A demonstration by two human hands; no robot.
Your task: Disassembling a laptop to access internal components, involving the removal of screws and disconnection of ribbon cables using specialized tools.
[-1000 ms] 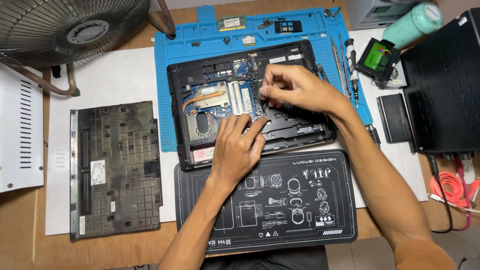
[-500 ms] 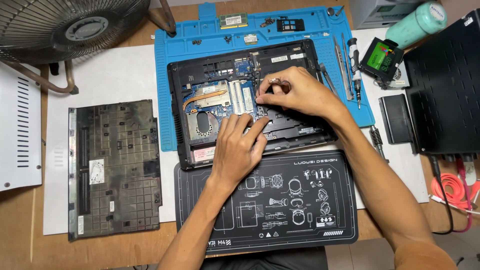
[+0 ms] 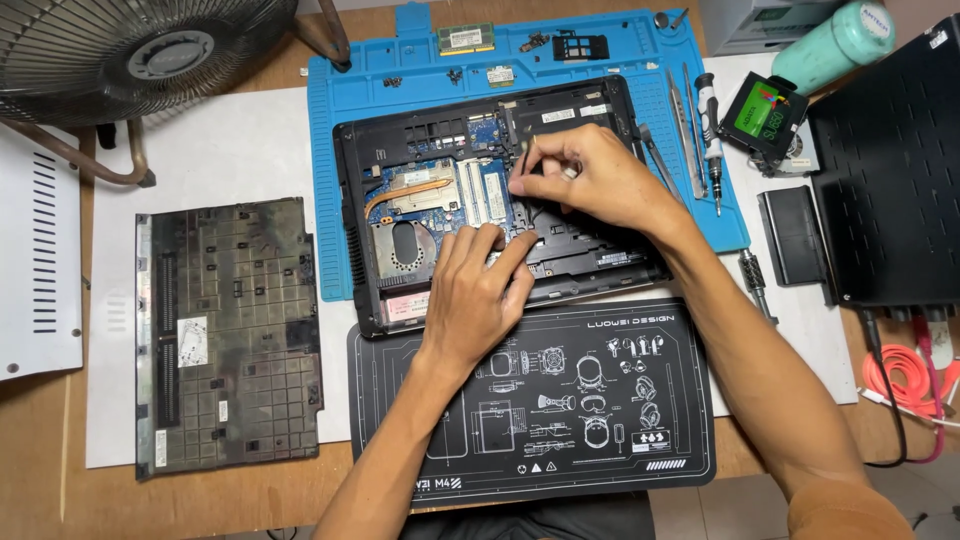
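Observation:
An opened black laptop [image 3: 420, 140] lies bottom-up on a blue work mat [image 3: 360, 80], with its board, copper heat pipe and fan showing. My left hand [image 3: 475, 290] rests flat on the laptop's near half. Its fingers are spread and the fingertips touch the board just below the memory slots; it holds nothing. My right hand [image 3: 590, 180] hovers over the laptop's middle and pinches a thin black tool [image 3: 523, 160]. The tool's tip points down at the board beside the slots. What lies under that hand is hidden.
The laptop's removed bottom cover [image 3: 230, 330] lies to the left on white paper. A black printed mat [image 3: 600, 400] sits in front. Tweezers and a screwdriver [image 3: 710, 140], a drive [image 3: 765, 115], a green bottle [image 3: 835, 40] and a black case [image 3: 890, 170] crowd the right. A fan [image 3: 130, 50] stands at the far left.
My right hand has shifted slightly over the laptop's middle, still pinching the thin tool. My left hand has stayed flat in the same place.

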